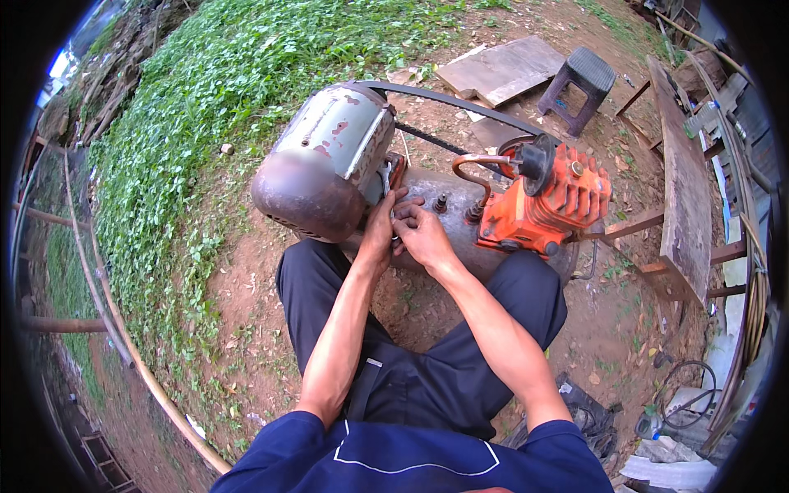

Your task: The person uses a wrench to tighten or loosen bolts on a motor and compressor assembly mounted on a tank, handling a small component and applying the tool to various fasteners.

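Between my knees lies an air compressor with a grey metal tank. On its left sits a grey electric motor with peeling paint and a rusty brown end cover. My left hand is closed at the motor's base, around a silver wrench whose end points up beside the motor foot. Close against it, my right hand has its fingers pinched together; whatever they grip is hidden. An orange pump head with cooling fins stands on the tank's right. A black drive belt runs from motor to pump pulley.
Beyond the compressor lie wooden boards and a dark plastic stool. A long plank bench stands at the right. Green plants cover the ground at left. A bamboo pole crosses the lower left.
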